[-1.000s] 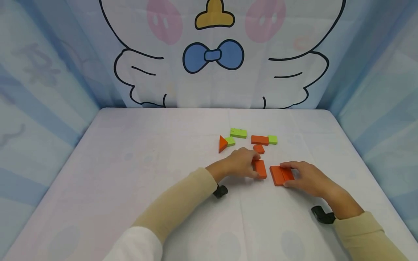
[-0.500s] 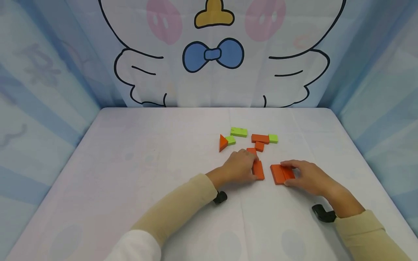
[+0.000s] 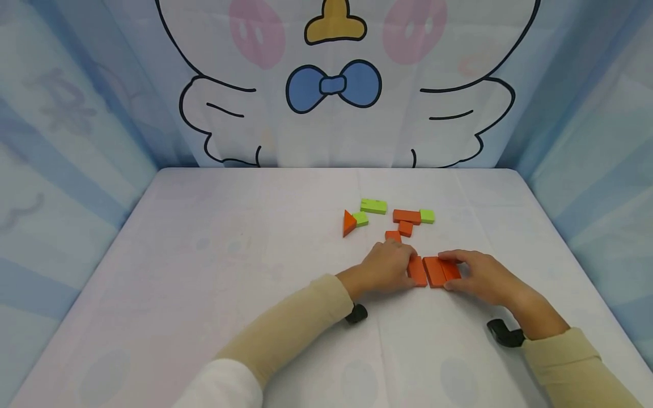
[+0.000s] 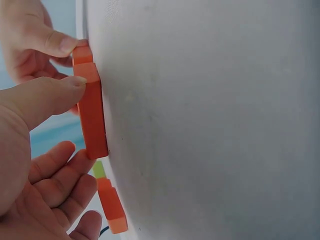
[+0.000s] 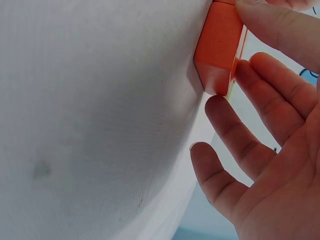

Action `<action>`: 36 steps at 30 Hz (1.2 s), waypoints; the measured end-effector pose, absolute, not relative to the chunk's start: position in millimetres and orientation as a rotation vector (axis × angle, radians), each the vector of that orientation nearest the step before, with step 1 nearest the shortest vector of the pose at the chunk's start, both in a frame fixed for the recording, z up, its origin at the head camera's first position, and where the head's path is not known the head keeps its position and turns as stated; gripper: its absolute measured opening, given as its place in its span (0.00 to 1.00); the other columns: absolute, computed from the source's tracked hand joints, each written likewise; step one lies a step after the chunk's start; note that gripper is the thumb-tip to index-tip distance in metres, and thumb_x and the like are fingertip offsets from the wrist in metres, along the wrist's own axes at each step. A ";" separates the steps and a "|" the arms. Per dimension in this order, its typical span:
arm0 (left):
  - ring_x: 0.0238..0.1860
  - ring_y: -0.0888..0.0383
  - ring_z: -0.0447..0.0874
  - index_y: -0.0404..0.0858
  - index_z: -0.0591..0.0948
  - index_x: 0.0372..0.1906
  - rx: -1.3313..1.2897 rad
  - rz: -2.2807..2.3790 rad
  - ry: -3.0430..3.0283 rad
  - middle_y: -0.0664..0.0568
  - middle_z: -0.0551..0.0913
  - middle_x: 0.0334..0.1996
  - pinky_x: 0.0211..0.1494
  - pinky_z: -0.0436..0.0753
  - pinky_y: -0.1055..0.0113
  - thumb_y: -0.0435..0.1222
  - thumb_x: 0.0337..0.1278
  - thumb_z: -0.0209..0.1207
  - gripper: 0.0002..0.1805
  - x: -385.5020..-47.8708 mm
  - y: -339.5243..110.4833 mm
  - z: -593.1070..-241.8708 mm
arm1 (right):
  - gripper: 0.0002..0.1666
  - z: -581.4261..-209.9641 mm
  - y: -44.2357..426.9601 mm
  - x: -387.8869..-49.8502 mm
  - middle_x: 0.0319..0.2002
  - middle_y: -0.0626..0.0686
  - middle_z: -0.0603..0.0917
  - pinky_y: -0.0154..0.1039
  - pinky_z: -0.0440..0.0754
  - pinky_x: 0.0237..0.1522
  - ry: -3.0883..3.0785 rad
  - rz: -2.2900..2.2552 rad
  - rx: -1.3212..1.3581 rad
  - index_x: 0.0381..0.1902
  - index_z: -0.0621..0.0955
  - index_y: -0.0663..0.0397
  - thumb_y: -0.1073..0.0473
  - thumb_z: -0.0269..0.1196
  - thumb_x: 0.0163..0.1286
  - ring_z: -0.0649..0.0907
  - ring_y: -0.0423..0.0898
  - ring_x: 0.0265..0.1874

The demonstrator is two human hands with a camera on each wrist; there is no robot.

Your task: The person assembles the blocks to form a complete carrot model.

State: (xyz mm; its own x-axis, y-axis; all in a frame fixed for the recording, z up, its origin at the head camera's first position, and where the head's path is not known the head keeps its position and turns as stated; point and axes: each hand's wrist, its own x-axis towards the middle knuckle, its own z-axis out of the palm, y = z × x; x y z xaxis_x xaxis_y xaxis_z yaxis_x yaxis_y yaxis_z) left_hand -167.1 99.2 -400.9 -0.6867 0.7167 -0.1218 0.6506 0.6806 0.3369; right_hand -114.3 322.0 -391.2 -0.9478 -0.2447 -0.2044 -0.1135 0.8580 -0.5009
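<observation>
My left hand (image 3: 384,266) pinches an orange rectangular block (image 3: 417,272) between thumb and fingers, flat on the table. Close to its right lie two more orange blocks side by side, a left one (image 3: 433,272) and a right one (image 3: 451,271). A narrow gap shows between the left hand's block and this pair. The right hand (image 3: 482,277) holds the pair's outer block by its ends, thumb at the near end. In the left wrist view the thumb presses the near end of the held orange block (image 4: 92,117). The right wrist view shows the outer orange block (image 5: 217,47) beneath the right thumb.
Behind the left hand lie small orange blocks (image 3: 405,228) (image 3: 393,235), an orange bar (image 3: 406,216) against a green block (image 3: 427,216), a longer green block (image 3: 373,206), and an orange triangle (image 3: 349,224) touching a green piece (image 3: 360,219). A white cloth covers the table (image 3: 229,294).
The left hand first drew its orange block slightly left, then slid it right, close to the pair. A small orange block behind shifted slightly. The right hand has stayed in place.
</observation>
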 end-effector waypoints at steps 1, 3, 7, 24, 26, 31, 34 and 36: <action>0.53 0.60 0.71 0.42 0.78 0.63 1.100 0.395 2.651 0.58 0.81 0.52 0.55 0.71 0.67 0.49 0.61 0.67 0.28 -167.0 100.3 -401.1 | 0.36 -391.2 321.7 -114.4 0.61 0.67 0.76 0.69 0.66 0.60 2.773 -0.726 -0.275 0.67 0.75 0.59 0.57 0.72 0.63 0.72 0.67 0.61; 0.51 0.60 0.71 0.42 0.79 0.62 1.104 0.397 2.653 0.58 0.81 0.51 0.53 0.70 0.68 0.50 0.61 0.67 0.28 -166.7 102.2 -401.3 | 0.36 -391.5 321.5 -114.5 0.61 0.67 0.76 0.69 0.66 0.60 2.774 -0.728 -0.278 0.67 0.75 0.59 0.57 0.72 0.63 0.72 0.67 0.61; 0.48 0.61 0.71 0.43 0.79 0.61 1.093 0.392 2.660 0.59 0.82 0.48 0.50 0.70 0.69 0.51 0.60 0.67 0.28 -166.2 104.9 -401.7 | 0.36 -391.5 320.9 -114.9 0.61 0.67 0.76 0.69 0.66 0.61 2.775 -0.726 -0.277 0.67 0.75 0.60 0.56 0.72 0.63 0.72 0.66 0.61; 0.47 0.62 0.71 0.44 0.79 0.60 1.057 0.374 2.674 0.60 0.81 0.48 0.49 0.70 0.69 0.53 0.58 0.68 0.29 -163.9 107.3 -400.5 | 0.40 -391.9 333.6 -113.8 0.59 0.68 0.76 0.66 0.73 0.55 2.762 -0.761 -0.236 0.69 0.70 0.63 0.55 0.71 0.63 0.75 0.67 0.56; 0.47 0.62 0.71 0.44 0.79 0.60 1.055 0.375 2.676 0.60 0.81 0.48 0.49 0.70 0.69 0.53 0.58 0.68 0.29 -163.5 107.2 -400.1 | 0.39 -391.7 335.1 -114.0 0.58 0.68 0.77 0.66 0.73 0.54 2.762 -0.754 -0.224 0.68 0.71 0.62 0.54 0.71 0.63 0.75 0.67 0.56; 0.46 0.62 0.71 0.44 0.79 0.60 1.065 0.372 2.679 0.60 0.81 0.47 0.50 0.70 0.69 0.52 0.58 0.68 0.29 -162.6 107.3 -399.2 | 0.38 -391.6 337.1 -114.3 0.57 0.68 0.77 0.66 0.74 0.54 2.755 -0.745 -0.213 0.67 0.72 0.62 0.53 0.71 0.63 0.75 0.67 0.55; 0.47 0.62 0.71 0.44 0.79 0.61 1.074 0.371 2.681 0.60 0.81 0.48 0.51 0.70 0.69 0.52 0.58 0.68 0.29 -162.5 107.5 -399.3 | 0.38 -391.4 337.3 -114.5 0.57 0.68 0.77 0.67 0.74 0.54 2.754 -0.732 -0.209 0.67 0.72 0.62 0.53 0.72 0.63 0.75 0.68 0.55; 0.47 0.62 0.71 0.44 0.78 0.61 1.075 0.373 2.680 0.60 0.81 0.49 0.51 0.71 0.69 0.52 0.58 0.68 0.29 -162.6 107.7 -399.9 | 0.38 -391.0 336.4 -114.6 0.57 0.68 0.77 0.67 0.73 0.54 2.756 -0.729 -0.208 0.67 0.72 0.62 0.54 0.71 0.63 0.75 0.67 0.55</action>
State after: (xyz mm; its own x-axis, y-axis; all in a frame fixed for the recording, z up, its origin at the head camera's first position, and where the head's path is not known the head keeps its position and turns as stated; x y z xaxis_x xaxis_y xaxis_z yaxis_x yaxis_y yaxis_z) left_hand -162.6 107.7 -399.9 -0.7047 0.6999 -0.1165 0.6414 0.6986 0.3170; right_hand -114.6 336.4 -391.0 -0.9497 -0.2087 -0.2333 -0.0661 0.8622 -0.5023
